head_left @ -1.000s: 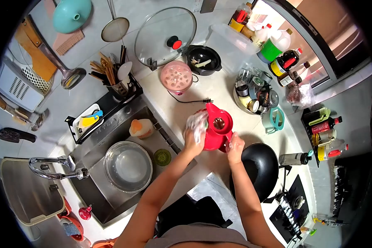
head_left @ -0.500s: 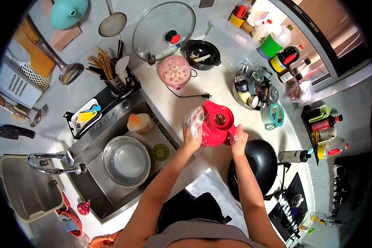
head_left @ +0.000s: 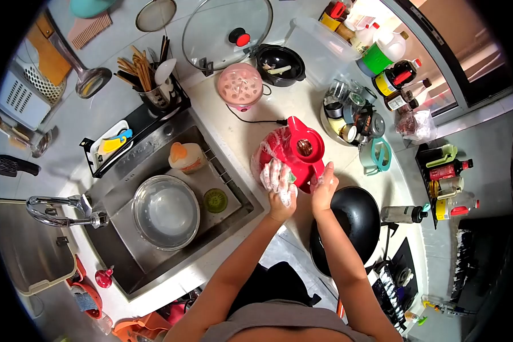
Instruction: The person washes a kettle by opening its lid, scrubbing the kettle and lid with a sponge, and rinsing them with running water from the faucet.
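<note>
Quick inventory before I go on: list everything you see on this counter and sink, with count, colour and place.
jug: 1, red, counter centre, soapy on its near side
wad: 1, pale and foamy, pressed on the jug
wok: 1, black, right of the jug
steel bowl: 1, silver, in the sink
sink: 1, steel, left of the jug
egg steamer: 1, pink, behind the jug
glass lid: 1, clear, red knob, against the wall
black pot: 1, right of the steamer
bottles: several, mixed colours, far right
left hand: holds the wad
right hand: on the jug's near right side
</note>
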Action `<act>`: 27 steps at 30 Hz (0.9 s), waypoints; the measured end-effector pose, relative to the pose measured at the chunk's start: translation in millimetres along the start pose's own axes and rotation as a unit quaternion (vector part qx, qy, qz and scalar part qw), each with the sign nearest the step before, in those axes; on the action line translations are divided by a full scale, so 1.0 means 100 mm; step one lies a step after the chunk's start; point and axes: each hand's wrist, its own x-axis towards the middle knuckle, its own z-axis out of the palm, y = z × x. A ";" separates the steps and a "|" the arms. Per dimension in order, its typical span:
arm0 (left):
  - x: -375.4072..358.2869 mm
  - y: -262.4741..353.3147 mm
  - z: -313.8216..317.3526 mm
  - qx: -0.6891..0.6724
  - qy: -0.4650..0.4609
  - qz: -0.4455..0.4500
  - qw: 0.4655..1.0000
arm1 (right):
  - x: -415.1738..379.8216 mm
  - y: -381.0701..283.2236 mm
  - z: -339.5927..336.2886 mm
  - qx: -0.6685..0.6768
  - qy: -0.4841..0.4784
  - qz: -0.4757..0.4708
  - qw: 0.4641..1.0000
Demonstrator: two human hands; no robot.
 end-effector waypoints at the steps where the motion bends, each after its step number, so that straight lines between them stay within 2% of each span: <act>1: -0.03 -0.12 0.11 -0.058 0.067 -0.005 0.996 | 0.01 0.00 0.00 0.005 -0.001 0.003 1.000; 3: -0.08 -0.49 0.36 -0.172 0.197 -0.014 0.965 | 0.01 -0.02 -0.03 0.019 -0.022 0.013 0.999; 4: -0.05 -0.61 0.22 -0.152 0.103 -0.167 0.969 | 0.01 -0.02 -0.05 0.027 -0.033 0.017 0.999; 6: -0.10 -1.39 0.46 -0.140 -0.006 -0.120 0.983 | 0.02 -0.01 -0.10 0.029 -0.044 0.024 0.998; 8: 0.37 -1.42 0.30 -0.302 -0.126 -0.245 0.913 | 0.17 0.15 -0.21 0.046 -0.055 0.021 0.997; 9: 0.77 -0.97 -0.06 -0.369 -0.157 -0.303 0.864 | 0.21 0.12 -0.25 0.031 -0.080 0.028 0.996; 12: 0.92 -0.79 -0.22 -0.211 -0.278 -0.329 0.878 | 0.36 0.09 -0.35 -0.001 -0.140 0.030 0.990; 13: 0.75 -0.80 -0.22 -0.219 -0.248 -0.288 0.899 | 0.37 0.06 -0.33 -0.016 -0.118 0.006 0.993; 15: 0.46 -0.65 -0.27 -0.288 -0.104 -0.129 0.943 | 0.39 0.02 -0.27 -0.044 -0.071 -0.041 0.996; 18: 0.46 -0.50 -0.45 -0.332 -0.117 -0.136 0.926 | 0.45 0.09 -0.24 0.003 -0.095 -0.101 0.990; 21: 0.69 -0.79 -0.40 -0.224 -0.240 -0.087 0.941 | 0.43 0.09 -0.18 0.045 -0.074 -0.094 0.992; 22: 0.81 -0.78 -0.38 -0.306 -0.245 -0.144 0.909 | 0.43 0.10 -0.18 0.044 -0.073 -0.098 0.992; 23: 0.54 -1.38 -0.09 -0.114 -0.345 -0.130 0.922 | 0.45 0.11 -0.19 0.041 -0.072 -0.104 0.991; 24: 0.52 -1.31 -0.08 -0.257 -0.300 -0.311 0.865 | 0.49 0.09 -0.19 0.039 -0.071 -0.112 0.990; 25: 0.47 -1.20 -0.08 -0.384 -0.238 -0.474 0.756 | 0.53 0.07 -0.20 0.041 -0.067 -0.111 0.991; 27: 0.16 -1.03 -0.07 -0.480 -0.129 -0.356 0.791 | 0.62 0.03 -0.17 0.049 -0.059 -0.108 0.991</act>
